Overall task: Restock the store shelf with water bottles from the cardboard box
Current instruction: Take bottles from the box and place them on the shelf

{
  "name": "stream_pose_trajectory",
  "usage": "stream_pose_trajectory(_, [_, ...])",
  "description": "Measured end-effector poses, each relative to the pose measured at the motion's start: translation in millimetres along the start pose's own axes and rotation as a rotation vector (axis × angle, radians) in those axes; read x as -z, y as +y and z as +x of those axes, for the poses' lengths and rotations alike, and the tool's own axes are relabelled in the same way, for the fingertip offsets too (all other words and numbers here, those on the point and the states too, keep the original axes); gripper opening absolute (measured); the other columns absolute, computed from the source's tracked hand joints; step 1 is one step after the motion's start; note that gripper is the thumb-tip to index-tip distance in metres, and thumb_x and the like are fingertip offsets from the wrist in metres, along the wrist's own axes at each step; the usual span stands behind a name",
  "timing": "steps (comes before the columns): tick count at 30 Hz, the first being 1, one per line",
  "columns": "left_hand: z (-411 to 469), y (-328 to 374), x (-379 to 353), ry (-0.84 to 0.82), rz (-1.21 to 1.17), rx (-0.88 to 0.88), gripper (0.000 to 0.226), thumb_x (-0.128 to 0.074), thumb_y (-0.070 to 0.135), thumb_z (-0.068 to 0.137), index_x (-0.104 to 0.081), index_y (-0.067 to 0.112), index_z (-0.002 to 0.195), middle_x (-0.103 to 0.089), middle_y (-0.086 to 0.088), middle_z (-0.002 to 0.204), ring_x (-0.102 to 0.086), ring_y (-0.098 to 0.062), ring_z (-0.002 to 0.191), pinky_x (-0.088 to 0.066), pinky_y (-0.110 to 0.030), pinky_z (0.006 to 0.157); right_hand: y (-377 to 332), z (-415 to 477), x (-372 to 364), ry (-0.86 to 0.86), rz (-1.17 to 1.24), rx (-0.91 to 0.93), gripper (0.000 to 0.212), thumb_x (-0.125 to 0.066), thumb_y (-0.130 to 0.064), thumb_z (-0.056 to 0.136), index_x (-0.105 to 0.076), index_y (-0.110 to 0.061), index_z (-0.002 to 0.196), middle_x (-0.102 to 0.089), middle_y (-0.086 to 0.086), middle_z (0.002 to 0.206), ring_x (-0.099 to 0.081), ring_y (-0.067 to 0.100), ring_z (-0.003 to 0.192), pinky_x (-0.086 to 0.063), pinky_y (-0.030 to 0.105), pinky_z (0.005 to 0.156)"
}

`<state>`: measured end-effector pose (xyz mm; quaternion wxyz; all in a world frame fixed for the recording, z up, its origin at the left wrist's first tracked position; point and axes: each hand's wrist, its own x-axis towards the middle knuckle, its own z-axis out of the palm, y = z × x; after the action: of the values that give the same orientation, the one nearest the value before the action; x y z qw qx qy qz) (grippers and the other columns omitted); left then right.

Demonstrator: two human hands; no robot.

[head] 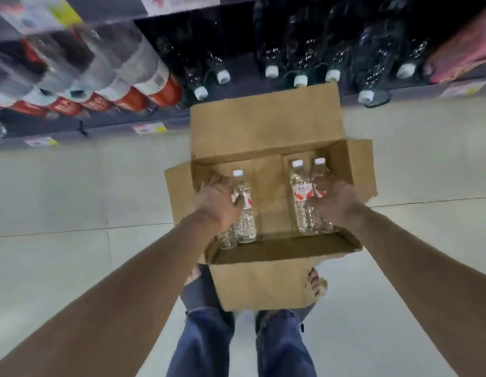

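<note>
An open cardboard box (pixel 263 126) stands on the floor in front of my feet. Inside it stand clear water bottles with white caps and red-and-white labels. My left hand (pixel 216 202) reaches into the left side and curls round one bottle, mostly hidden under it, beside a second left bottle (pixel 243 210). On the right side my right hand (pixel 333 200) wraps its fingers round the outer right bottle (pixel 320 172), next to another right bottle (pixel 300 191). The low store shelf (pixel 454 89) behind the box holds several white-capped bottles (pixel 271 69).
Large water bottles with red labels (pixel 144 77) fill the shelf at the left, with price tags (pixel 149 129) along its edge. Pale floor tiles (pixel 73 200) surround the box. My sandalled feet and jeans (pixel 204 338) are just behind the box's near flap.
</note>
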<state>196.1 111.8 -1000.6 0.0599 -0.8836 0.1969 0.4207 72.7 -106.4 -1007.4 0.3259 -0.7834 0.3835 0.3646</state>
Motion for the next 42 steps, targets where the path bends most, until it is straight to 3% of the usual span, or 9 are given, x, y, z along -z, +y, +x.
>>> stream_pose_trajectory(7, [86.0, -19.4, -79.3, 0.038, 0.027, -0.037, 0.068, -0.051, 0.056, 0.104, -0.033, 0.026, 0.163, -0.012, -0.001, 0.176, -0.001, -0.023, 0.164, -0.002, -0.044, 0.133, -2.9, 117.1, -56.8, 0.068, -0.206, 0.085, 0.034, -0.057, -0.029, 0.095, -0.065, -0.021, 0.127, -0.069, 0.012, 0.118, -0.066, 0.032, 0.098, -0.045, 0.025, 0.065])
stream_pose_trajectory(13, [136.2, -21.2, -110.2, 0.027, 0.121, -0.006, 0.086, -0.046, 0.073, 0.098, -0.032, 0.019, 0.164, 0.004, -0.004, 0.177, 0.015, -0.028, 0.162, 0.008, -0.048, 0.131, 4.7, 155.8, -79.6, 0.116, -0.268, 0.055, 0.036, -0.05, -0.029, 0.103, -0.058, -0.007, 0.13, -0.052, 0.016, 0.137, -0.051, 0.035, 0.128, -0.032, 0.037, 0.113])
stream_pose_trajectory(18, [151.8, -22.5, -114.9, -0.05, 0.028, 0.086, 0.105, -0.049, 0.095, 0.076, -0.042, 0.033, 0.159, 0.02, -0.01, 0.174, 0.023, -0.035, 0.16, 0.012, -0.053, 0.129, 9.8, 174.6, -77.4, 0.032, -0.274, 0.032, 0.047, -0.077, -0.05, 0.072, -0.066, -0.015, 0.102, -0.068, 0.008, 0.103, -0.062, 0.027, 0.094, -0.05, 0.031, 0.08])
stream_pose_trajectory(25, [141.3, 0.0, -122.0, 0.061, -0.114, 0.1, 0.097, -0.073, 0.086, 0.063, -0.057, 0.026, 0.138, -0.013, -0.003, 0.168, -0.014, -0.037, 0.15, -0.017, -0.052, 0.124, -1.2, 163.8, -101.2, -0.02, -0.35, -0.032, 0.108, -0.085, -0.062, 0.056, -0.039, -0.019, 0.144, -0.043, 0.017, 0.148, -0.033, 0.04, 0.14, -0.037, 0.047, 0.111])
stream_pose_trajectory(28, [119.9, 13.7, -127.3, 0.136, -0.22, 0.022, 0.088, -0.079, 0.079, 0.059, -0.054, 0.027, 0.126, -0.039, -0.002, 0.15, -0.034, -0.03, 0.133, -0.029, -0.044, 0.113, 9.4, 155.9, -114.7, -0.007, -0.046, -0.017, 0.077, -0.088, -0.031, 0.071, -0.04, -0.027, 0.131, -0.059, 0.009, 0.123, -0.058, 0.025, 0.108, -0.053, 0.027, 0.07])
stream_pose_trajectory(30, [104.9, 14.4, -131.2, 0.068, -0.444, -0.001, 0.083, -0.085, 0.069, 0.062, -0.047, 0.03, 0.125, -0.056, 0.003, 0.128, -0.051, -0.024, 0.121, -0.045, -0.041, 0.105, 14.4, 149.4, -115.7, 0.006, 0.047, 0.027, 0.073, -0.089, -0.024, 0.075, -0.042, -0.031, 0.131, -0.061, -0.001, 0.107, -0.058, 0.01, 0.081, -0.042, 0.017, 0.048])
stream_pose_trajectory(33, [90.2, 8.3, -136.8, -0.015, -0.74, -0.001, 0.082, -0.098, 0.048, 0.065, -0.042, 0.035, 0.123, -0.066, 0.006, 0.11, -0.068, -0.018, 0.102, -0.061, -0.035, 0.084, 12.3, 136.2, -111.1, -0.018, 0.075, 0.042, 0.091, -0.094, -0.033, 0.07, -0.041, -0.026, 0.144, -0.06, 0.004, 0.124, -0.057, 0.019, 0.097, -0.043, 0.024, 0.061])
stream_pose_trajectory(39, [78.4, -12.5, -120.3, 0.017, -0.764, -0.094, 0.092, -0.092, 0.065, 0.061, -0.054, 0.026, 0.134, -0.07, 0.007, 0.123, -0.068, -0.014, 0.114, -0.056, -0.037, 0.1, 11.9, 100.7, -106.1, 0.025, 0.239, 0.184, 0.079, -0.094, -0.04, 0.066, -0.054, -0.025, 0.132, -0.064, -0.01, 0.113, -0.063, 0.013, 0.104, -0.049, 0.014, 0.081])
stream_pose_trajectory(42, [61.5, -24.2, -87.5, 0.107, -0.766, -0.102, 0.084, -0.098, 0.053, 0.064, -0.058, 0.022, 0.131, -0.071, 0.006, 0.119, -0.069, -0.012, 0.11, -0.055, -0.032, 0.102, -6.6, 71.9, -96.8, 0.069, 0.505, 0.182, 0.078, -0.099, -0.033, 0.06, -0.059, -0.03, 0.128, -0.068, -0.006, 0.119, -0.066, 0.013, 0.11, -0.052, 0.032, 0.105])
